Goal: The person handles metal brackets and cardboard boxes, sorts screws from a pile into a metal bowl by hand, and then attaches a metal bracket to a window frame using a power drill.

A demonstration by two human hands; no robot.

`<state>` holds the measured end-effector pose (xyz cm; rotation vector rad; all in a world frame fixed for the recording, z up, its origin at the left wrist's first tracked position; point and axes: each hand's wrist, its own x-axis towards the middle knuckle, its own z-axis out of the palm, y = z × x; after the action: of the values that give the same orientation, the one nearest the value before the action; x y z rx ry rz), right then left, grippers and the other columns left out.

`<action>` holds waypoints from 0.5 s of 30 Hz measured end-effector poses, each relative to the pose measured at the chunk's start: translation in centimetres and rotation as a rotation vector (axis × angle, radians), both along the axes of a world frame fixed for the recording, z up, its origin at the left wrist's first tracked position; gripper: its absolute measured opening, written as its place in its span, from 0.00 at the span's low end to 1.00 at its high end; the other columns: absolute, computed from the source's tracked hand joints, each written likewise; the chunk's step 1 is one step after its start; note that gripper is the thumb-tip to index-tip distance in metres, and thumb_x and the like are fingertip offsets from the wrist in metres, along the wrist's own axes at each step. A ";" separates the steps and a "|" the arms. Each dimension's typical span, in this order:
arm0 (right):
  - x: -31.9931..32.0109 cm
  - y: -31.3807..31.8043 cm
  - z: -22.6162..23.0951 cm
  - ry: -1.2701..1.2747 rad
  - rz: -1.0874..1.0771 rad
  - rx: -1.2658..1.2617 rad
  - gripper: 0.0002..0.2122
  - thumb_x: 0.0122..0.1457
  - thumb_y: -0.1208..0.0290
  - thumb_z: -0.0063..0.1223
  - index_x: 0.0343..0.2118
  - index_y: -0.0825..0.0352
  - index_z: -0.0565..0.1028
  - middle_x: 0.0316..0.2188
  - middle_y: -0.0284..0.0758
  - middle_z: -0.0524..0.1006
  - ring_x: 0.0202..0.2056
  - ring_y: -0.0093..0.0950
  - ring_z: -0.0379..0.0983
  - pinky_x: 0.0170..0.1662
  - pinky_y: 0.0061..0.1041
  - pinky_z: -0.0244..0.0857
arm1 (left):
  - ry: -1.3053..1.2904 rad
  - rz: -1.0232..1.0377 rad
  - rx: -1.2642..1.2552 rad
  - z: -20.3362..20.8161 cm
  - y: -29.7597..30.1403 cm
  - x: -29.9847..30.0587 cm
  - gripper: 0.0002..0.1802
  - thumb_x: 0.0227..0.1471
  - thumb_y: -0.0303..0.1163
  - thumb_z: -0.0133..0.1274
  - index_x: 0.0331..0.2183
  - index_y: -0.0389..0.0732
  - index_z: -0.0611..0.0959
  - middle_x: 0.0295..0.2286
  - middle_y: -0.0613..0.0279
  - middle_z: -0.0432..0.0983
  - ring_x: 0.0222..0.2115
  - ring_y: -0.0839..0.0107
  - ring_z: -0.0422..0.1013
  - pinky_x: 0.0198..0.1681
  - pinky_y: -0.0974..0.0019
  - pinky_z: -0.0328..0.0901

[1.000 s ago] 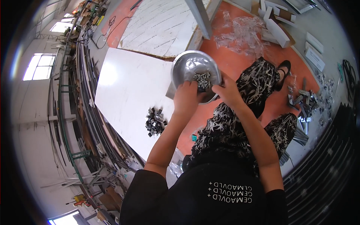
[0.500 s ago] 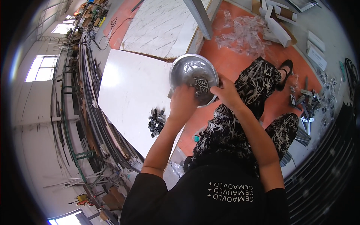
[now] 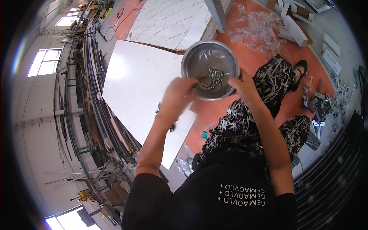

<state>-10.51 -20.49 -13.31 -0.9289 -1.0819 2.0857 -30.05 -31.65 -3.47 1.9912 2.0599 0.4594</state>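
Observation:
My right hand [image 3: 243, 87] grips the right rim of a round metal bowl [image 3: 194, 57], thumb over the edge. The bowl is held above the floor and the corner of a white board. Inside it lies a heap of small silvery screws or pins [image 3: 214, 78]. At the bowl's left rim is my left hand [image 3: 178, 96], blurred, its fingers curled closed; whatever they hold is hidden. A pile of small dark parts [image 3: 173, 127] on the white board [image 3: 130, 84] is mostly covered by my left forearm.
A wrapped panel [image 3: 168, 25] and a grey metal post [image 3: 216, 15] stand beyond the board. Plastic wrapping [image 3: 260, 32] lies on the orange floor. Metal brackets [image 3: 317, 103] are scattered at the right, near dark long profiles [image 3: 333, 153]. Racked lengths of stock [image 3: 96, 92] line the left.
My left hand has come out of the bowl to its left rim, its forearm now covering the dark pile. The bowl and right hand sit slightly farther right in view, showing more of the screws.

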 end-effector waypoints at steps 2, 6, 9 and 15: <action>-0.1 -0.1 0.3 0.007 -0.044 -0.023 0.21 0.50 0.76 0.46 0.50 0.74 0.67 0.31 0.36 0.75 0.25 0.21 0.73 0.25 0.20 0.69 | -0.122 0.204 0.129 1.1 -1.2 -1.8 0.13 0.47 0.19 0.52 0.39 0.37 0.79 0.33 0.57 0.77 0.33 0.67 0.74 0.38 0.66 0.69; 0.2 0.2 0.2 0.043 -0.085 -0.016 0.20 0.52 0.74 0.47 0.49 0.73 0.66 0.31 0.35 0.76 0.24 0.21 0.73 0.26 0.19 0.68 | -0.008 0.536 0.160 -3.3 -5.4 -8.1 0.12 0.49 0.23 0.53 0.39 0.37 0.79 0.33 0.57 0.78 0.32 0.67 0.74 0.35 0.66 0.68; -0.1 0.5 -0.3 0.064 -0.089 -0.030 0.19 0.53 0.74 0.47 0.49 0.73 0.66 0.31 0.36 0.76 0.24 0.21 0.73 0.26 0.20 0.68 | 0.192 0.604 -0.004 -12.6 -12.0 -14.0 0.13 0.46 0.28 0.55 0.37 0.38 0.80 0.32 0.54 0.78 0.33 0.59 0.75 0.37 0.61 0.68; -0.4 -0.1 -0.7 0.114 -0.106 -0.072 0.21 0.51 0.76 0.47 0.50 0.70 0.67 0.33 0.35 0.75 0.25 0.21 0.73 0.28 0.21 0.70 | 0.127 0.725 -0.275 -19.5 -18.6 -15.7 0.20 0.43 0.29 0.56 0.43 0.43 0.79 0.35 0.51 0.77 0.38 0.54 0.73 0.42 0.57 0.67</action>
<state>-10.88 -20.59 -13.99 -0.8706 -0.8853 2.0751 -45.75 -50.23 -22.94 1.1045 2.7163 0.1505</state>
